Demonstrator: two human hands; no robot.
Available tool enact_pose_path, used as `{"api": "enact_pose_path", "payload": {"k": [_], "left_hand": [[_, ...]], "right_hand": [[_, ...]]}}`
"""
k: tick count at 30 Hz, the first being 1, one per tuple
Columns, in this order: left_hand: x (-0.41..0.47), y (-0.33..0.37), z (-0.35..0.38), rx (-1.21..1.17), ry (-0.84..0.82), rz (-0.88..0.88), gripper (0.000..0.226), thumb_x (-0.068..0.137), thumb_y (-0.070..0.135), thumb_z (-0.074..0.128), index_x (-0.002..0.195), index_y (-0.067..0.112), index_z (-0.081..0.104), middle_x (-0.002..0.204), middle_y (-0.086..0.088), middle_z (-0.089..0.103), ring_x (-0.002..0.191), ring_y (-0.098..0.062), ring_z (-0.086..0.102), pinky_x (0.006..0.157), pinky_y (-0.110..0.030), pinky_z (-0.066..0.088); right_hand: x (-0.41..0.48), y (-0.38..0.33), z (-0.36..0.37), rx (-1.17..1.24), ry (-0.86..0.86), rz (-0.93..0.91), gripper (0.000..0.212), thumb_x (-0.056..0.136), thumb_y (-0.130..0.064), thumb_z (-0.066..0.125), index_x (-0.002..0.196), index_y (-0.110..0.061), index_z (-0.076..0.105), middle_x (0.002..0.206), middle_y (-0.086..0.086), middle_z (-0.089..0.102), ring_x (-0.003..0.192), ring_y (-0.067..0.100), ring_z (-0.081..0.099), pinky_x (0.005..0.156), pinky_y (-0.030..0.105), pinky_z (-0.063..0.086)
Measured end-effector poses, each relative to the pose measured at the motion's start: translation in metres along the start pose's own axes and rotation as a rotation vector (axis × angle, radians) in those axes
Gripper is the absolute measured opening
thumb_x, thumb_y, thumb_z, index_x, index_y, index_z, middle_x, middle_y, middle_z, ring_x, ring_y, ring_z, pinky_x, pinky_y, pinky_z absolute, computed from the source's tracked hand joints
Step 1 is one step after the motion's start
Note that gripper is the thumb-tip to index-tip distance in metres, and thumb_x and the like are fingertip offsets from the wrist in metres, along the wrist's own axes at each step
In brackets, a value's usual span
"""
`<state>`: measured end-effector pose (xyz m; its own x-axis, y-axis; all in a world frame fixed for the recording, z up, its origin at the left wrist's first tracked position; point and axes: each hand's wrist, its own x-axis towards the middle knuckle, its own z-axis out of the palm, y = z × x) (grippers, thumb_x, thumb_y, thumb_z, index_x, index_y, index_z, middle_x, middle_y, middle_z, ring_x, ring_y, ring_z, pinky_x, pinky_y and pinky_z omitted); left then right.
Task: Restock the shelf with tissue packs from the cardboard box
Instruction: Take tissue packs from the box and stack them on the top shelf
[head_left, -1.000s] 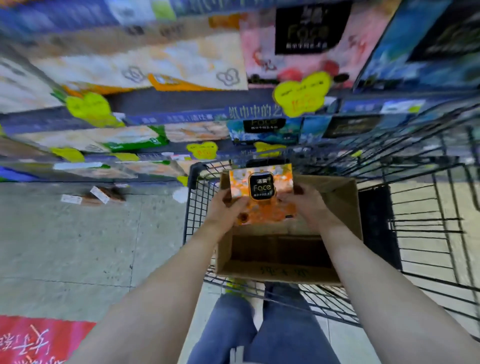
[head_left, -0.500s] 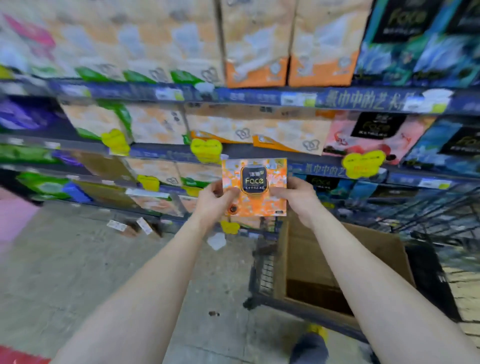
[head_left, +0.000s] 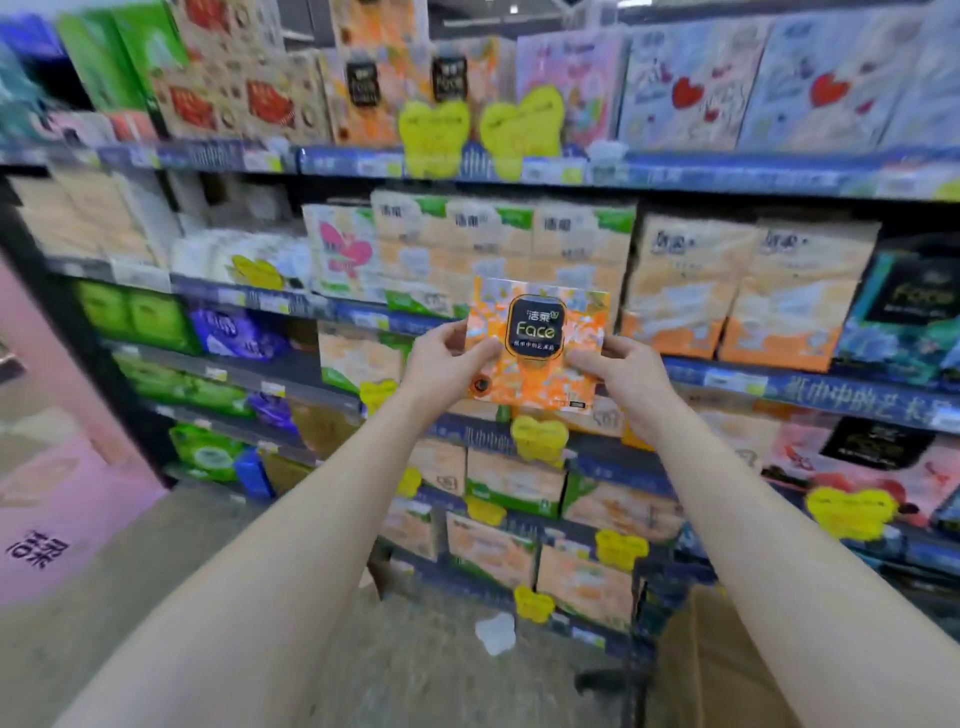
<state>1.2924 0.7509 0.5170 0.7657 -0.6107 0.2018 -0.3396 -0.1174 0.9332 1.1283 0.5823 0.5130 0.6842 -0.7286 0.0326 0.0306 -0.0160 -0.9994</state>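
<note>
An orange tissue pack with a black "Face" label is held up in front of the shelves. My left hand grips its left edge and my right hand grips its right edge, thumbs on the front. The pack hangs level with the middle shelf, in front of orange and green tissue packs. On the top shelf stand matching orange "Face" packs. A corner of the cardboard box shows at the bottom right, its inside out of sight.
Shelves full of tissue packs span the view, with yellow heart-shaped price tags on their blue edges. A pink display stands at the left. A scrap of white paper lies on the grey floor.
Both hands have lifted the orange pack out of the box in the cart and raised it toward the shelves. My view has swung up from the cart to the upper shelves.
</note>
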Motion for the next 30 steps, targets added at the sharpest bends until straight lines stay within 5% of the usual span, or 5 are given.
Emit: {"api": "enact_pose_path", "payload": {"k": [11,18,23,30], "left_hand": [[0.153,0.087,-0.072,0.075,0.075,0.241,0.041,0.089,0.046,0.075,0.12,0.02,0.068,0.099,0.01,0.072,0.083,-0.005,0.071,0.07,-0.02,0.057],[0.281,0.167,-0.11,0.143,0.126,0.446,0.048,0.09,0.054,0.071,0.12,0.018,0.065,0.107,0.01,0.066,0.096,-0.007,0.066,0.076,-0.022,0.05],[0.348,0.199,-0.131,0.15,0.175,0.507,0.079,0.074,0.075,0.067,0.132,0.023,0.065,0.117,0.009,0.07,0.106,-0.011,0.067,0.093,-0.034,0.054],[0.408,0.218,-0.154,0.074,0.134,0.587,0.039,0.086,0.056,0.07,0.113,0.027,0.072,0.104,0.01,0.076,0.095,-0.009,0.073,0.087,-0.033,0.059]], "right_hand": [[0.122,-0.138,0.056,-0.006,-0.008,-0.28,0.033,0.084,-0.007,0.081,0.116,-0.007,0.072,0.104,0.006,0.078,0.076,0.011,0.075,0.058,0.022,0.056],[0.214,-0.245,0.078,-0.056,-0.007,-0.472,0.021,0.088,-0.017,0.079,0.108,-0.016,0.072,0.1,0.001,0.079,0.082,0.016,0.078,0.065,0.028,0.06],[0.256,-0.296,0.097,-0.105,0.019,-0.56,0.013,0.089,-0.019,0.078,0.099,-0.021,0.07,0.093,-0.004,0.078,0.076,0.008,0.077,0.06,0.021,0.06],[0.301,-0.335,0.125,-0.173,0.08,-0.609,0.011,0.089,-0.024,0.079,0.094,-0.019,0.071,0.087,-0.004,0.08,0.074,0.008,0.077,0.057,0.018,0.058]]}}
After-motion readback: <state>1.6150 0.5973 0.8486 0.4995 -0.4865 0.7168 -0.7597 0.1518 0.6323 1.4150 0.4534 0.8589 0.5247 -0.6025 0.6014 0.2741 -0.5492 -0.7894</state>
